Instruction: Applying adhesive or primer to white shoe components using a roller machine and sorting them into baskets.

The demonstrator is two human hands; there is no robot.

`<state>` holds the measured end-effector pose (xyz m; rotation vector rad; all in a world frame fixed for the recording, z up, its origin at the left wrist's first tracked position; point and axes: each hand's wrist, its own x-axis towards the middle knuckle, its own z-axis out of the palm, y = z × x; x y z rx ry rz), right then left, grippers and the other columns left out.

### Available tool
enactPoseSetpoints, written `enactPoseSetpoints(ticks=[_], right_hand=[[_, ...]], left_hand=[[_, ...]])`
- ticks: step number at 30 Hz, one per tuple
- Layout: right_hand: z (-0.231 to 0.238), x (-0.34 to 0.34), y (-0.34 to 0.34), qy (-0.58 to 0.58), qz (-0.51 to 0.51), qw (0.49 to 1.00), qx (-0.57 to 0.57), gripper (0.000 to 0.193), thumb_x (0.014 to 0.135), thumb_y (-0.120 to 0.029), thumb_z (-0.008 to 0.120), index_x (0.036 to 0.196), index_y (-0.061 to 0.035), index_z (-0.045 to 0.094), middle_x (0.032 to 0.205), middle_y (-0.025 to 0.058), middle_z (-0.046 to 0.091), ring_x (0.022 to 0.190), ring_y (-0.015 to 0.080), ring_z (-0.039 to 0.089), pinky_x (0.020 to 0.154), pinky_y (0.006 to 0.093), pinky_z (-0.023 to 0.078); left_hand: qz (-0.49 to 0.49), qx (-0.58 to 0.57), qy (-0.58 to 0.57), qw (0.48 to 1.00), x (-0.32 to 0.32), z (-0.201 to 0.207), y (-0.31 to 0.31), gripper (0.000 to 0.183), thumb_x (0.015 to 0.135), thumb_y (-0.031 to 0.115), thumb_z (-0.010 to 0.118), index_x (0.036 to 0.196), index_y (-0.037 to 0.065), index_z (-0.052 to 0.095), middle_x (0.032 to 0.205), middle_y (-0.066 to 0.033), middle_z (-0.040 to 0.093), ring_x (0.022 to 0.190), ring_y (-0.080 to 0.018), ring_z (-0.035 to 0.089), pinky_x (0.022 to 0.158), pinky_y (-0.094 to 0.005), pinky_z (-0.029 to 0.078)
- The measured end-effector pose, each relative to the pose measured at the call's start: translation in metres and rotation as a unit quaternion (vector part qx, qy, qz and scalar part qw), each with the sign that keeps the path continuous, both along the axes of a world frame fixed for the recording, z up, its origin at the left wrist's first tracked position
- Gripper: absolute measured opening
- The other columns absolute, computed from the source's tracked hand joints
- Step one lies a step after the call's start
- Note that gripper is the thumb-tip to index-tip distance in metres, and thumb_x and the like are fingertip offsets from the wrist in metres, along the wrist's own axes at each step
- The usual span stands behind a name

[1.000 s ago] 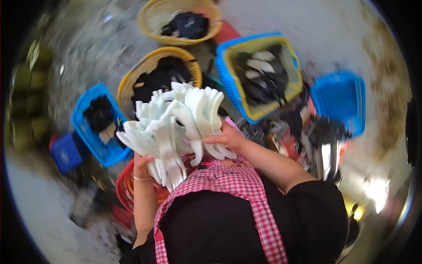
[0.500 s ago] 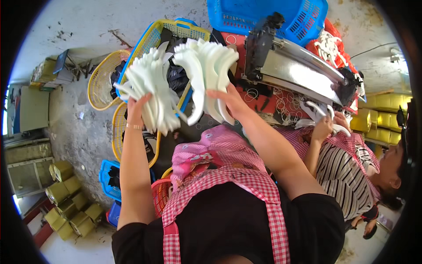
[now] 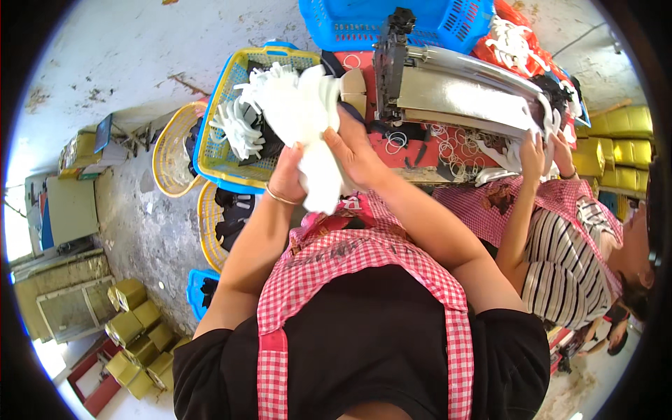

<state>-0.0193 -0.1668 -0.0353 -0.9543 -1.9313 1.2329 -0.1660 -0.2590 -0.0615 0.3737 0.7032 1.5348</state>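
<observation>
Between my two hands is a thick bundle of white curved strips (image 3: 308,112), smooth and blurred by motion; their exact kind is unclear. My left hand (image 3: 288,176) grips its lower left side, thumb up. From the right, my right hand (image 3: 352,150) presses on the same bundle, with some fingers hidden behind it. Just beyond, the yellow basket (image 3: 218,91), set in a blue one, holds dark pieces. Another clump of white strips (image 3: 239,131) lies in it.
A long metal-topped machine (image 3: 462,91) stands on the red table to the right, with white rings (image 3: 451,157) scattered before it. A blue crate (image 3: 434,24) sits behind. At the right, a co-worker's hands (image 3: 542,154) hold white pieces. Yellow baskets (image 3: 168,157) stand on the left.
My hands held two separate bundles apart; now they come together on one bundle. A white clump now shows in the yellow basket. The co-worker's hands have lifted white pieces higher.
</observation>
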Motion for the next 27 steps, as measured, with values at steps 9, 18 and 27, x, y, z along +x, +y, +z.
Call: enactPoseSetpoints(ticks=[9,18,27], right_hand=[[0.023,0.043,-0.016,-0.07,-0.014,0.933,0.352,0.026,0.077,-0.009,0.067,0.101,-0.0057,0.058,0.109,0.0099,0.057,0.106,0.0306,0.054,0.087,0.041,0.043],[0.062,0.094,-0.034,0.198,0.265,0.929,-0.168,0.012,0.091,-0.007,0.059,0.082,-0.0034,0.051,0.089,0.0067,0.057,0.087,0.0176,0.054,0.079,0.033,0.044],[0.028,0.17,0.014,0.131,-0.185,0.972,-0.056,0.017,0.095,-0.014,0.064,0.091,0.0006,0.071,0.074,-0.0012,0.064,0.068,0.0051,0.052,0.061,0.0239,0.044]], left_hand=[[-0.068,-0.055,-0.062,0.994,0.032,0.029,0.006,0.049,0.086,0.021,0.073,0.128,0.005,0.053,0.114,-0.0065,0.063,0.103,-0.0192,0.063,0.087,-0.034,0.055],[-0.229,-0.054,0.159,0.959,-0.013,0.062,0.023,0.064,0.071,-0.001,0.072,0.132,-0.001,0.052,0.126,-0.0107,0.061,0.104,-0.0236,0.065,0.09,-0.0407,0.055],[-0.546,0.151,0.345,0.748,0.084,0.084,0.03,0.091,0.057,0.005,0.076,0.141,0.001,0.042,0.127,-0.0057,0.06,0.116,-0.0133,0.053,0.105,-0.032,0.041]])
